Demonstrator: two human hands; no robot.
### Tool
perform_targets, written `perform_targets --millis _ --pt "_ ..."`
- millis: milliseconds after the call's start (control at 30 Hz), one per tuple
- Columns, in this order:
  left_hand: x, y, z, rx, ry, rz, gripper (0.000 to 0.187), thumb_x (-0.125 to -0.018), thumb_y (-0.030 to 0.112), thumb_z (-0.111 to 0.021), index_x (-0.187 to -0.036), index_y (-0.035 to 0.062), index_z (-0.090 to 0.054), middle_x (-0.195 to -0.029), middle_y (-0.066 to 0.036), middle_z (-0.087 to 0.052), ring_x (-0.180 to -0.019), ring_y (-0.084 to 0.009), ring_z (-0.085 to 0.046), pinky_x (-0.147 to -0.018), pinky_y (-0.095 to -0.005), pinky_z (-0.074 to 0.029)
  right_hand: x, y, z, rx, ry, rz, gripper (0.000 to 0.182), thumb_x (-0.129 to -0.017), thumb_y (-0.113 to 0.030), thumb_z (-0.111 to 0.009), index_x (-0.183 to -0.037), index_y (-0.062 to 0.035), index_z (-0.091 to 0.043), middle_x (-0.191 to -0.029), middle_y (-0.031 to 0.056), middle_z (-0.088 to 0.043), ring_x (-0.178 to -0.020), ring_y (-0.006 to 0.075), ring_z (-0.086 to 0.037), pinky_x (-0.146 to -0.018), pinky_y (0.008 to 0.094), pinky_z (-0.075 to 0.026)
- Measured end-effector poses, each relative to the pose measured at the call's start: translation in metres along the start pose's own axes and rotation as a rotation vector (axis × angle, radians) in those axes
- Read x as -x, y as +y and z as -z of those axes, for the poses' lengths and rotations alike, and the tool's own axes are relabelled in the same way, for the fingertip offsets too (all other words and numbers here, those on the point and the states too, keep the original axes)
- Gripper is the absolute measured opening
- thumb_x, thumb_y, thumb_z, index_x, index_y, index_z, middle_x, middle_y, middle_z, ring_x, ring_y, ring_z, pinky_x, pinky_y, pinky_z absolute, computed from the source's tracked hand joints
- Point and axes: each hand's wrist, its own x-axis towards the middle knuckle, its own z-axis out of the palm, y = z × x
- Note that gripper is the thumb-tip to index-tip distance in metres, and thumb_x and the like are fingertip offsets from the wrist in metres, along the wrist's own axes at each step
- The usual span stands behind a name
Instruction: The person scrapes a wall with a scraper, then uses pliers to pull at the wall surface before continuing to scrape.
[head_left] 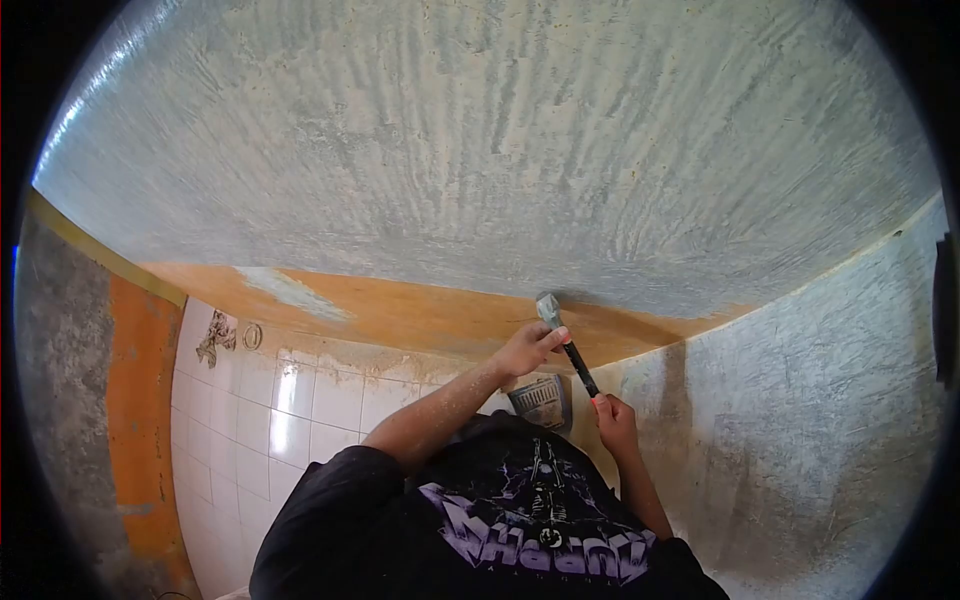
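A black-handled tool with a pale, dust-coated head is held slanting in front of me. Whether it is a scraper or some other tool, I cannot make out. Around the neck just below the head, my left hand is closed, with its thumb and fingers pressed on it. My right hand grips the lower end of the handle. The head is close to the lower part of the wall, where streaky grey coating meets an orange band; contact is not certain. Pale dust speckles my left forearm.
Below my hands stands a grey slotted container, partly hidden by my body. White floor tiles carry brownish dust along the wall. A crumpled rag and a ring-shaped thing lie at the left. Another grey-coated wall rises on the right.
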Motion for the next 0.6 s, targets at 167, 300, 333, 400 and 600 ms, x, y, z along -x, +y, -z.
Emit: perform_targets --millis 167,300,333,400,600 --pt "0.002 -0.001 -0.002 0.030 0.047 0.008 0.047 -0.101 0.048 -0.052 -0.118 0.0061 -0.063 -0.111 -0.005 -0.065 -0.106 -0.0174 -0.061 -0.084 -0.0358 -0.050 -0.003 0.006 0.002 0.016 -0.022 0.020 0.039 -0.101 -0.031 -0.054 -0.073 -0.0035 -0.058 -0.060 -0.0037 -0.045 -0.056 0.0073 -0.044 -0.052 0.0280 -0.037" --pt "0.014 -0.005 0.024 0.077 0.059 0.023 0.045 -0.101 0.047 -0.052 -0.117 0.0062 -0.063 -0.112 -0.004 -0.065 -0.107 -0.0169 -0.060 -0.086 -0.0363 -0.050 -0.007 -0.013 -0.022 0.045 -0.038 0.081 0.039 -0.101 -0.031 -0.054 -0.075 -0.0030 -0.059 -0.060 -0.0032 -0.046 -0.056 0.0077 -0.044 -0.052 0.0285 -0.038" --pt "0.017 -0.002 0.024 0.086 0.063 0.034 0.045 -0.101 0.047 -0.052 -0.116 0.0061 -0.063 -0.112 -0.004 -0.065 -0.108 -0.0168 -0.060 -0.087 -0.0366 -0.050 -0.008 -0.012 -0.027 0.039 -0.046 0.087 0.039 -0.101 -0.031 -0.054 -0.075 -0.0028 -0.059 -0.060 -0.0029 -0.047 -0.056 0.0078 -0.044 -0.052 0.0287 -0.038" --pt "0.016 0.000 0.021 0.085 0.064 0.042 0.045 -0.101 0.047 -0.052 -0.116 0.0060 -0.063 -0.112 -0.004 -0.065 -0.108 -0.0167 -0.059 -0.088 -0.0371 -0.049 -0.002 -0.017 -0.025 0.007 -0.025 0.059 0.040 -0.101 -0.031 -0.054 -0.074 -0.0025 -0.058 -0.060 -0.0024 -0.047 -0.056 0.0081 -0.043 -0.052 0.0290 -0.038" --pt "0.014 -0.002 0.014 0.116 0.069 0.042 0.046 -0.101 0.049 -0.052 -0.116 0.0067 -0.063 -0.112 -0.004 -0.065 -0.108 -0.0168 -0.059 -0.089 -0.0375 -0.049 -0.005 -0.023 -0.016 0.066 -0.040 0.012 0.042 -0.100 -0.034 -0.056 -0.075 -0.0006 -0.060 -0.060 0.0030 -0.050 -0.057 0.0108 -0.046 -0.055 0.0312 -0.039"
